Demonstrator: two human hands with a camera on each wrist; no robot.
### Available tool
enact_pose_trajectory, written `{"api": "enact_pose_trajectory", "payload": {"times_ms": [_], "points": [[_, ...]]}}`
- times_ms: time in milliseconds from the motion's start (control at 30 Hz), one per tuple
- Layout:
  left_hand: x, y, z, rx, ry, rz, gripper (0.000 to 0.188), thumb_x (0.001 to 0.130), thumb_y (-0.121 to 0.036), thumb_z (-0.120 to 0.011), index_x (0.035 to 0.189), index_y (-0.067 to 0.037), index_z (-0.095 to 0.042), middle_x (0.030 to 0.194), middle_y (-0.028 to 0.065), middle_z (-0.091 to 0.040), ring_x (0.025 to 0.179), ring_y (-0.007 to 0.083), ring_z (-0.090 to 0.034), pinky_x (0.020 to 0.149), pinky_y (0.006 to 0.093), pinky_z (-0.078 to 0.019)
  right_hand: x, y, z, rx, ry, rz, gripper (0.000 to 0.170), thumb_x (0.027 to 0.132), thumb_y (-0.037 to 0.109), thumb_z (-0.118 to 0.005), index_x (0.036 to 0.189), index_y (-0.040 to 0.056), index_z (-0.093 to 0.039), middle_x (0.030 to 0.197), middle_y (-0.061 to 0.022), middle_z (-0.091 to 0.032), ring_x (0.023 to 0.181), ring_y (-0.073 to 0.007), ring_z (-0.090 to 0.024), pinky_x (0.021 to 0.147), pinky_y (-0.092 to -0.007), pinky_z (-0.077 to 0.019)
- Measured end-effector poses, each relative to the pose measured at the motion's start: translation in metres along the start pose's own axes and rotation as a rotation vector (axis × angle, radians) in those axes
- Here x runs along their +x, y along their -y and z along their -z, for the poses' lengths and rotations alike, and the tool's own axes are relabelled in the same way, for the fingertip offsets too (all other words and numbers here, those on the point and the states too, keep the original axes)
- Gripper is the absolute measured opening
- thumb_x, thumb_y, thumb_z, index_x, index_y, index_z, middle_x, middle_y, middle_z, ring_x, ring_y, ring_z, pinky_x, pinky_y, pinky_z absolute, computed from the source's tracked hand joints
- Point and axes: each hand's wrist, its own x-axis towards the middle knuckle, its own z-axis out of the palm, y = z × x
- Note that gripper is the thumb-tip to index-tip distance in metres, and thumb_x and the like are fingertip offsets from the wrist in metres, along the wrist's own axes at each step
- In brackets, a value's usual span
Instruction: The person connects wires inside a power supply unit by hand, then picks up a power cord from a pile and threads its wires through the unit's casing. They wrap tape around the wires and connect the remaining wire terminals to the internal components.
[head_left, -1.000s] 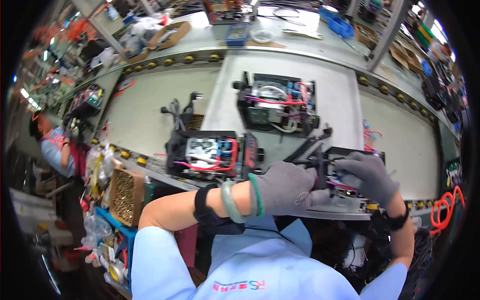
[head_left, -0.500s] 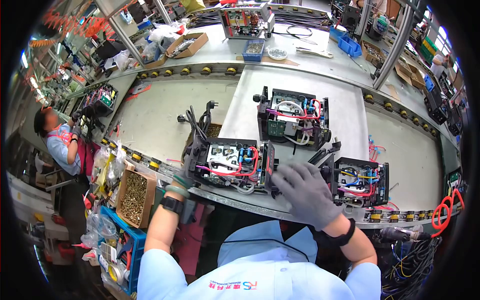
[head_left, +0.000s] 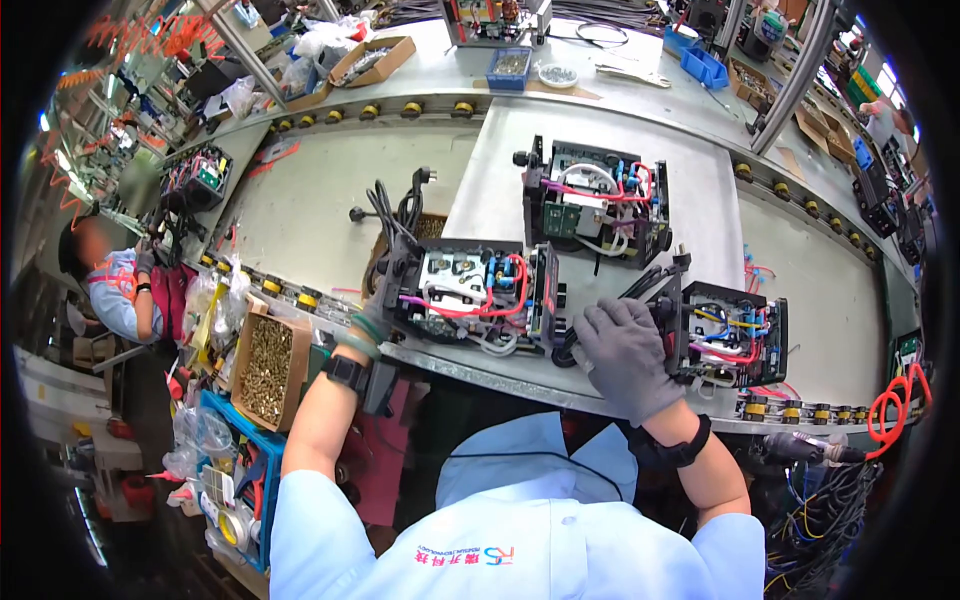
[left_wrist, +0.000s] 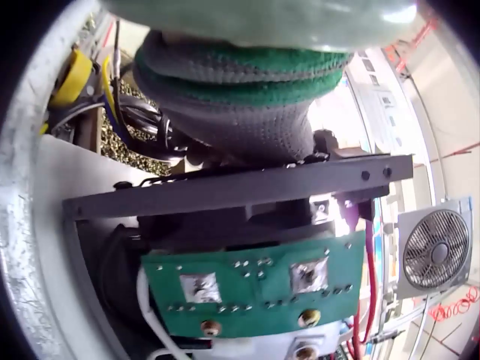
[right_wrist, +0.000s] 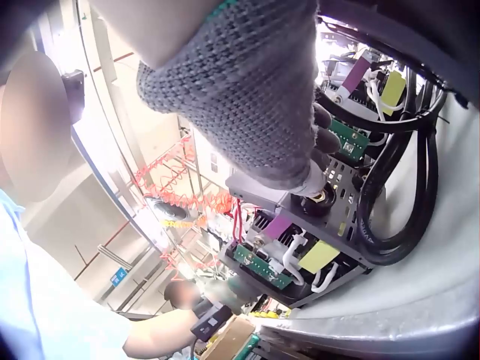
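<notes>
My gloved left hand (head_left: 374,308) is at the left side panel of the left open black electrical unit (head_left: 470,290). In the left wrist view the glove (left_wrist: 240,112) reaches against that panel's outer face, its fingers hidden, with a green circuit board (left_wrist: 255,281) on the inner side. My gloved right hand (head_left: 625,360) is between this unit and the right unit (head_left: 735,335), knuckles up and fingers bent downward. In the right wrist view the glove (right_wrist: 247,97) meets a panel by a round black fitting (right_wrist: 319,201). I cannot tell what its fingertips hold.
A third open unit (head_left: 600,205) stands farther back on the pale board. Black power cables (head_left: 408,215) rise by the left unit, and a looped black cable (right_wrist: 427,187) hangs near the right hand. A carton of brass fasteners (head_left: 268,372) sits at left, with roller tracks (head_left: 370,111) beyond.
Both hands were at the right unit one second ago. The left hand has gone to the left unit's far left side. The right hand's spread fingers have bent downward. The head view has shifted.
</notes>
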Motion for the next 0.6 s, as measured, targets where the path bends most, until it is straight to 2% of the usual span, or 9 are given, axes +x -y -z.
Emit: {"api": "enact_pose_trajectory", "payload": {"times_ms": [133,300,400,467,533,567,600], "points": [[0.005,-0.012,-0.008,-0.193,-0.033,0.229,0.039,0.101,-0.046,-0.052,0.119,-0.012,-0.058,0.102,-0.0002,-0.061,0.089,0.0128,-0.057,0.078,0.0289,-0.0485,-0.001,0.001,0.001,-0.019,0.037,-0.004,0.022,0.078,0.019,-0.067,0.095,0.0052,-0.063,0.098,-0.0081,-0.063,0.106,-0.026,-0.058,0.101,-0.0422,-0.0409],[0.003,-0.019,-0.025,-0.315,-0.034,0.308,0.041,0.099,-0.055,-0.054,0.106,-0.016,-0.064,0.088,-0.0041,-0.06,0.075,0.0089,-0.056,0.066,0.0268,-0.0473,-0.004,-0.002,0.0,-0.059,-0.001,0.035,0.018,0.078,0.019,-0.066,0.091,0.006,-0.063,0.094,-0.0081,-0.063,0.105,-0.0264,-0.058,0.1,-0.0412,-0.0412],[0.0,-0.023,-0.063,-0.361,0.003,0.319,0.044,0.097,-0.06,-0.055,0.098,-0.018,-0.067,0.079,-0.0065,-0.06,0.067,0.0066,-0.055,0.058,0.0255,-0.0466,-0.016,-0.008,0.004,-0.124,0.051,0.041,0.014,0.075,0.017,-0.063,0.083,0.0059,-0.063,0.086,-0.0081,-0.061,0.101,-0.0261,-0.058,0.097,-0.041,-0.0432],[0.001,-0.003,-0.084,-0.393,0.02,0.312,0.035,0.099,-0.052,-0.054,0.101,-0.019,-0.066,0.083,-0.0052,-0.061,0.07,0.0082,-0.056,0.062,0.0257,-0.0476,-0.03,-0.02,0.003,-0.175,-0.012,0.052,0.011,0.072,0.015,-0.062,0.078,0.0059,-0.063,0.084,-0.008,-0.061,0.1,-0.0257,-0.059,0.096,-0.0418,-0.0446],[0.007,0.032,-0.099,-0.425,0.031,0.29,0.026,0.101,-0.043,-0.054,0.103,-0.02,-0.065,0.086,-0.0039,-0.062,0.073,0.0098,-0.057,0.065,0.0258,-0.0486,-0.04,-0.027,0.017,-0.144,0.003,0.025,0.016,0.069,0.013,-0.065,0.081,0.0031,-0.065,0.09,-0.0087,-0.064,0.104,-0.027,-0.059,0.098,-0.0427,-0.0446],[-0.027,-0.036,-0.13,-0.621,-0.023,0.331,0.028,0.102,-0.043,-0.053,0.106,-0.018,-0.065,0.086,-0.0041,-0.062,0.075,0.0098,-0.057,0.067,0.0245,-0.0481,-0.045,-0.03,0.024,-0.143,0.013,0.026,0.018,0.067,0.012,-0.066,0.082,0.0028,-0.065,0.092,-0.0087,-0.065,0.105,-0.0272,-0.06,0.098,-0.0427,-0.0447],[-0.026,-0.023,-0.132,-0.44,0.034,0.266,0.032,0.102,-0.045,-0.054,0.107,-0.015,-0.065,0.087,-0.0033,-0.061,0.079,0.0096,-0.055,0.069,0.0256,-0.0473,-0.049,-0.034,0.03,-0.143,0.023,0.026,0.02,0.066,0.011,-0.067,0.084,0.0025,-0.066,0.094,-0.0087,-0.066,0.106,-0.0274,-0.06,0.098,-0.0428,-0.0447]]}}
